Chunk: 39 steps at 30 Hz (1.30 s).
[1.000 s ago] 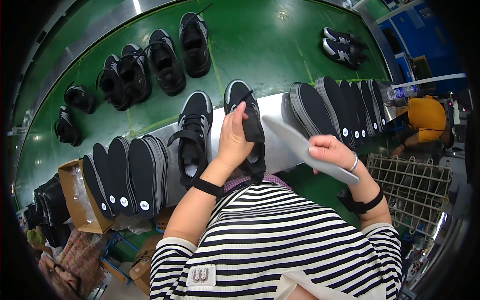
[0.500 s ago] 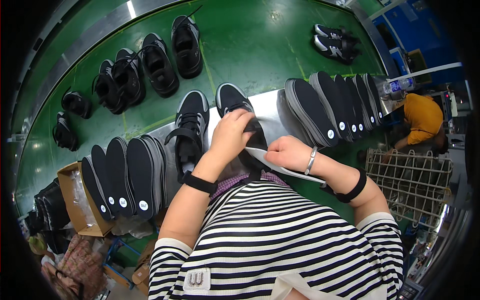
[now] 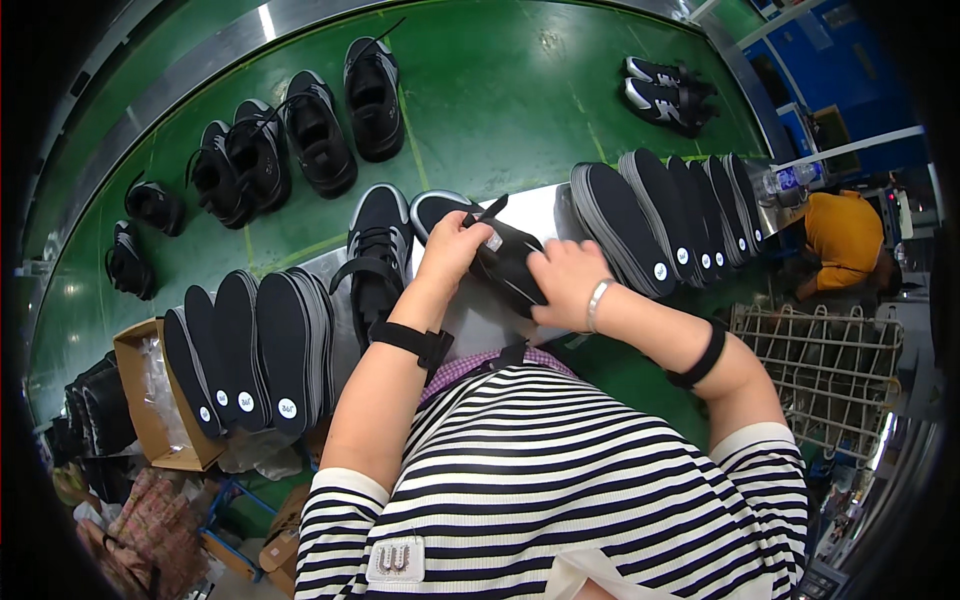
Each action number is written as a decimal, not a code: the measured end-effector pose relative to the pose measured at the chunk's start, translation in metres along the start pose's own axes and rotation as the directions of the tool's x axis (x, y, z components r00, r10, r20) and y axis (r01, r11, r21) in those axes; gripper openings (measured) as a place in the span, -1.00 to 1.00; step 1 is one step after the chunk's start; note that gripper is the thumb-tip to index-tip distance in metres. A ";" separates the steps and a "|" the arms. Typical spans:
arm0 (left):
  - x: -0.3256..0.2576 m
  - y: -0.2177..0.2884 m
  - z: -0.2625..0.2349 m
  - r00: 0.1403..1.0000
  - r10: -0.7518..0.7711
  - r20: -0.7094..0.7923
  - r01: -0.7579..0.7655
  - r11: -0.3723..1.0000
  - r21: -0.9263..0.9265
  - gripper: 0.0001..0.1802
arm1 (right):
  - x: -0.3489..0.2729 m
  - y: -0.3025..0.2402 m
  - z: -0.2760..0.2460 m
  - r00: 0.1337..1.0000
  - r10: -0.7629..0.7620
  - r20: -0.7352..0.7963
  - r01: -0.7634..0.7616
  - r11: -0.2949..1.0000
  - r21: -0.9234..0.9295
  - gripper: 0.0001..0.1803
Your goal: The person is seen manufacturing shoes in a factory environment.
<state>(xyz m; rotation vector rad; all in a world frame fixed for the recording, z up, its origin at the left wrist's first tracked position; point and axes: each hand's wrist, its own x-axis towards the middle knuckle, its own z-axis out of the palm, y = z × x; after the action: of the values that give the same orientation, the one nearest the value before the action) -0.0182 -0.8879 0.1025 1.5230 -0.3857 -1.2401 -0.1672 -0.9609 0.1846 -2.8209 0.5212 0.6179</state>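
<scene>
A black sneaker (image 3: 508,272) with a grey-edged toe lies tilted in front of me, its toe pointing away to the left. My left hand (image 3: 452,252) is closed on its upper around the tongue and strap. At the heel end my right hand (image 3: 574,285) grips the shoe, its fingers curled over the collar and slightly blurred. No insole shows in either hand; the inside of the shoe is mostly hidden. Next to it on the left, a matching sneaker (image 3: 380,240) stands upright with its strap loose across the opening.
Black insoles stand in stacks to the left (image 3: 288,345) and right (image 3: 612,220) on the metal ledge. Several black sneakers (image 3: 318,135) sit on the green surface (image 3: 480,110) beyond, with a pair (image 3: 665,95) far right. A cardboard box (image 3: 160,400), wire rack (image 3: 815,365) and a person in orange (image 3: 845,240) flank me.
The pale-backed insole that my right hand held is out of sight. The shoe has turned and tilted, heel to the right. My right hand has moved up to its heel, my left to its tongue.
</scene>
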 end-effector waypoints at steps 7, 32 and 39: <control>0.000 -0.012 0.003 0.998 0.063 0.031 -0.060 0.995 -0.085 -0.76 | -0.011 0.000 -0.016 0.993 0.007 0.117 0.011 0.988 -0.152 -0.77; -0.005 -0.020 0.010 0.994 0.107 -0.016 -0.108 0.981 -0.159 -0.70 | 0.033 0.007 -0.008 0.764 -0.152 0.627 0.271 0.958 -0.098 -0.56; -0.009 -0.011 0.011 0.998 0.068 0.008 -0.067 0.992 -0.110 -0.71 | 0.034 0.024 0.020 0.809 -0.133 0.572 0.127 0.991 0.050 -0.32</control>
<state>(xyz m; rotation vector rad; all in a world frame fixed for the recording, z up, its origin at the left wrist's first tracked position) -0.0351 -0.8825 0.0986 1.3992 -0.3683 -1.1986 -0.1546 -0.9879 0.1490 -2.4368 0.2065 1.3618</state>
